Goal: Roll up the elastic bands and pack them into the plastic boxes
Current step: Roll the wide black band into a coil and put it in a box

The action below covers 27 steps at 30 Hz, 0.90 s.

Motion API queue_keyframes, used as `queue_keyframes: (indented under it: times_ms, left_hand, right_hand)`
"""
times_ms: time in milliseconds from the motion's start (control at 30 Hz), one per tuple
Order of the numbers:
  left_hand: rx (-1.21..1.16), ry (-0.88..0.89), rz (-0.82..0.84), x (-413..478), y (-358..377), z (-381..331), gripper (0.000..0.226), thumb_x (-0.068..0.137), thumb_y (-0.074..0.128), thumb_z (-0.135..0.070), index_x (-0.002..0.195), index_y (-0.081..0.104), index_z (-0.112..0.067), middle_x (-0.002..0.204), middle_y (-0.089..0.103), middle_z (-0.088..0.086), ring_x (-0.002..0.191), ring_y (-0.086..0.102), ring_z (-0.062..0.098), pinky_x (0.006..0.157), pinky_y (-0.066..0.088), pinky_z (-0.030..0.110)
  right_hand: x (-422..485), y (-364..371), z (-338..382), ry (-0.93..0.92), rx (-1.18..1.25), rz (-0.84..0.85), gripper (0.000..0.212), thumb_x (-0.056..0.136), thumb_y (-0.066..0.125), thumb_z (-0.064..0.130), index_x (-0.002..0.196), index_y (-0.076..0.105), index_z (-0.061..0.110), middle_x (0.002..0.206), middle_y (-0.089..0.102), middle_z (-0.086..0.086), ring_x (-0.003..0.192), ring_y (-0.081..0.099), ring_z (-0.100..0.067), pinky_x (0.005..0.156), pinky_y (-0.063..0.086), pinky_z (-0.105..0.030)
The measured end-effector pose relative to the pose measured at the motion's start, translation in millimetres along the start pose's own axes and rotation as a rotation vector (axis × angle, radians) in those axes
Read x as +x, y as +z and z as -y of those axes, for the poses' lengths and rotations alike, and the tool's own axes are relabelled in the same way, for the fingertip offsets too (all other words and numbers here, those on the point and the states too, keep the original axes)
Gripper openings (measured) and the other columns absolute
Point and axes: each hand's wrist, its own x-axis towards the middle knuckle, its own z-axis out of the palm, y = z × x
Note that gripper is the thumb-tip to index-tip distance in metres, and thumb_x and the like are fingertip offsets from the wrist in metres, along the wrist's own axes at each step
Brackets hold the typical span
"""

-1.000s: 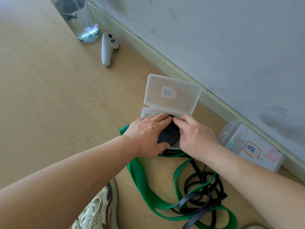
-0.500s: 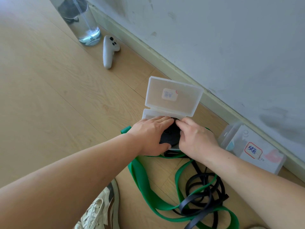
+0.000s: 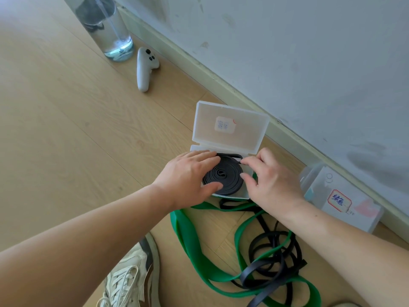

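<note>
Nearest the camera a pale laced shoe [image 3: 130,282] shows at the bottom edge, and just beyond it on the wooden floor [image 3: 66,129] lie a loose green band [image 3: 188,238] and a tangle of black band [image 3: 274,262], neither yet rolled. Past these, the left hand [image 3: 188,176] and right hand [image 3: 270,180] flank a coiled black band [image 3: 223,176] that sits inside the open plastic box [image 3: 230,197]; both hands are spread with fingers loose, touching the coil's edges and gripping nothing. The step in hand looks like seating this roll in the box, with a short tail at its far edge not yet tucked flat. The next move likely calls for pressing that tail down and swinging the upright lid [image 3: 230,127] shut before the coil springs open. A second, labelled plastic box [image 3: 345,202] rests closed to the right by the wall [image 3: 309,52]; farther off lie a white controller [image 3: 145,67] and a clear bottle [image 3: 110,29]
</note>
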Motion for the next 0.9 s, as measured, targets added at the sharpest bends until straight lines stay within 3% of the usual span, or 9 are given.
queue_keyframes:
  times_ms: [100,233,367,500,667,733,833,900]
  left_hand:
    - [0.041,0.024,0.014,3,1,-2,0.066,0.088,0.072,-0.052,0.144,0.058,-0.019,0.148,0.059,-0.003,0.138,0.054,0.022,0.115,0.039,0.035]
    - [0.022,-0.004,0.046,5,3,-5,0.074,0.089,0.070,-0.053,0.152,0.048,-0.022,0.157,0.048,-0.004,0.144,0.045,0.020,0.116,0.036,0.033]
    - [-0.001,0.046,0.048,7,3,-5,0.074,0.083,0.077,-0.049,0.147,0.054,-0.020,0.151,0.055,-0.004,0.138,0.053,0.022,0.111,0.043,0.035]
    - [-0.191,-0.042,0.026,5,5,-11,0.065,0.099,0.058,-0.053,0.156,0.042,-0.026,0.160,0.044,-0.012,0.147,0.042,0.011,0.115,0.040,0.031]
    - [-0.200,-0.064,0.109,0,8,-7,0.069,0.100,0.053,-0.056,0.160,0.034,-0.027,0.169,0.026,-0.011,0.156,0.020,0.004,0.127,0.025,0.031]
    - [-0.160,-0.031,0.105,-2,12,-4,0.063,0.101,0.057,-0.049,0.157,0.041,-0.024,0.167,0.031,-0.007,0.155,0.026,0.008,0.125,0.029,0.032]
    - [-0.072,0.031,0.064,-9,18,-4,0.047,0.098,0.065,-0.038,0.140,0.062,-0.015,0.151,0.058,0.002,0.137,0.056,0.022,0.106,0.054,0.041]
    - [-0.031,0.045,0.087,-8,19,-5,0.046,0.101,0.059,-0.038,0.143,0.059,-0.017,0.154,0.054,0.001,0.141,0.053,0.022,0.108,0.052,0.042]
  right_hand:
    - [4,-3,6,0.018,0.037,-0.018,0.023,0.091,0.073,0.032,0.112,0.067,0.026,0.097,0.049,0.009,0.068,0.055,-0.023,0.054,0.048,-0.033]
    - [10,-6,10,0.179,0.153,-0.035,0.013,0.094,0.068,0.033,0.103,0.068,0.023,0.096,0.065,0.010,0.080,0.062,-0.018,0.066,0.053,-0.033]
    - [21,-7,27,0.232,0.164,0.031,0.023,0.097,0.064,0.033,0.116,0.069,0.022,0.101,0.072,0.002,0.089,0.067,-0.022,0.074,0.055,-0.033]
    - [25,-7,29,0.035,-0.006,-0.025,0.018,0.100,0.056,0.033,0.112,0.067,0.024,0.099,0.065,0.001,0.087,0.064,-0.029,0.064,0.051,-0.034]
    - [10,0,13,-0.188,-0.036,-0.023,0.021,0.092,0.072,0.022,0.112,0.074,0.018,0.107,0.065,0.003,0.086,0.068,-0.023,0.055,0.056,-0.034]
    - [7,1,8,-0.207,-0.062,-0.008,0.026,0.090,0.073,0.021,0.116,0.073,0.017,0.113,0.065,0.005,0.084,0.069,-0.021,0.053,0.056,-0.034]
    - [8,3,4,-0.244,-0.118,-0.027,0.029,0.089,0.072,0.017,0.118,0.072,0.015,0.111,0.066,0.003,0.083,0.069,-0.023,0.050,0.055,-0.035]
    - [13,6,5,-0.245,-0.178,-0.018,0.033,0.088,0.072,0.015,0.120,0.070,0.015,0.109,0.063,0.000,0.083,0.067,-0.025,0.049,0.052,-0.033]
